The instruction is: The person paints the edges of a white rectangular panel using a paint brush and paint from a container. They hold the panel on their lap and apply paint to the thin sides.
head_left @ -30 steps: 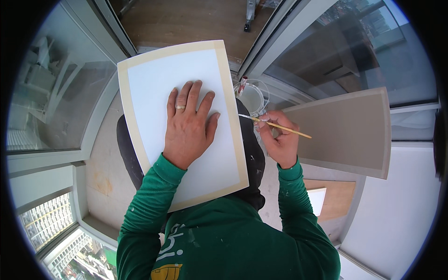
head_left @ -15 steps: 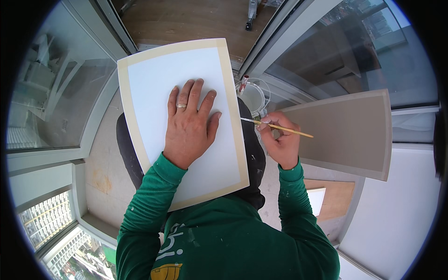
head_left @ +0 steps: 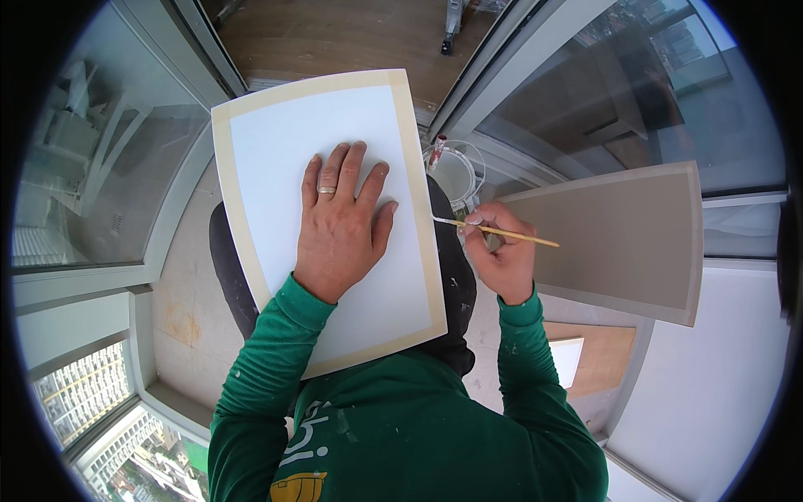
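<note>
A white panel (head_left: 268, 159) with cream masking tape (head_left: 427, 276) around its border lies across my lap. My left hand (head_left: 343, 222), a ring on one finger, rests flat on it with the fingers spread. On the right, my right hand (head_left: 504, 255) pinches a thin paintbrush (head_left: 506, 233) with a yellow wooden handle. The brush's white-coated tip meets the panel's right edge, just outside the tape. Whether it touches the edge or sits slightly off it is hard to tell.
Beyond my right hand stands a white paint bucket (head_left: 454, 177) with a red-handled tool (head_left: 437, 146) at its rim. A large grey-brown board (head_left: 619, 238) leans at the right. Below it, a small white panel (head_left: 566, 360) lies on a brown board (head_left: 606, 356). Glass doors flank the space.
My right hand and the paintbrush have shifted very slightly, the tip a little lower along the panel's right edge. My left hand stays in place on the panel.
</note>
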`<state>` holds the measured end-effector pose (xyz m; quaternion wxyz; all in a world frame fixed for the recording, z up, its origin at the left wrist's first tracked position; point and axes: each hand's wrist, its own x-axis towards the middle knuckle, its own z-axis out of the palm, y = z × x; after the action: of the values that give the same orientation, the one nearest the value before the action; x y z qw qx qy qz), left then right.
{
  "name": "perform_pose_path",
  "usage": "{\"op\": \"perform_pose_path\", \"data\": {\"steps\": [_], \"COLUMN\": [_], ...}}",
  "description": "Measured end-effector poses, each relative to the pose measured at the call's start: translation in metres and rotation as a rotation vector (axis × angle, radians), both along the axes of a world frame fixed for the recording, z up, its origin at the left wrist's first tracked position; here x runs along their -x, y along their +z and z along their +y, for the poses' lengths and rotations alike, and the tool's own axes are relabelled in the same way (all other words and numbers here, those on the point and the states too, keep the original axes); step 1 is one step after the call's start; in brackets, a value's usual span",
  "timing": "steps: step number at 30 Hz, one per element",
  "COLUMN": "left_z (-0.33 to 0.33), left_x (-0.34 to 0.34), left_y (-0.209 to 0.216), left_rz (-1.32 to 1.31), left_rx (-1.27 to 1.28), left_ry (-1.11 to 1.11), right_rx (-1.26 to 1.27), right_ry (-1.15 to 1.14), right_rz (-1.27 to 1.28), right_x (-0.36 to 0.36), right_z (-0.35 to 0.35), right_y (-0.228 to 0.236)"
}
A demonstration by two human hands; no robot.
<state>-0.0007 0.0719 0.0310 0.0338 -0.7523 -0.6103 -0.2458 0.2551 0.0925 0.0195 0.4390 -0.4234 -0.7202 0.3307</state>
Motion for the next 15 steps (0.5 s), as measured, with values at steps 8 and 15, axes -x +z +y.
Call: {"op": "perform_pose_path", "data": {"steps": [8, 15], "left_z": [0.0013, 0.0009], "left_x": [-0.0019, -0.0013], "left_y": [-0.0003, -0.0008], "left_rz": [-0.017, -0.003], "left_rx": [-0.004, -0.007], "left_ry": [-0.013, -0.004], "right_rx": [-0.029, -0.012], "right_ry": [-0.039, -0.034], "right_rz": [0.006, 0.028], "right_x": [0.0047, 0.0052], "right_z": [0.004, 0.0038], "right_y": [-0.0007, 0.0009]}}
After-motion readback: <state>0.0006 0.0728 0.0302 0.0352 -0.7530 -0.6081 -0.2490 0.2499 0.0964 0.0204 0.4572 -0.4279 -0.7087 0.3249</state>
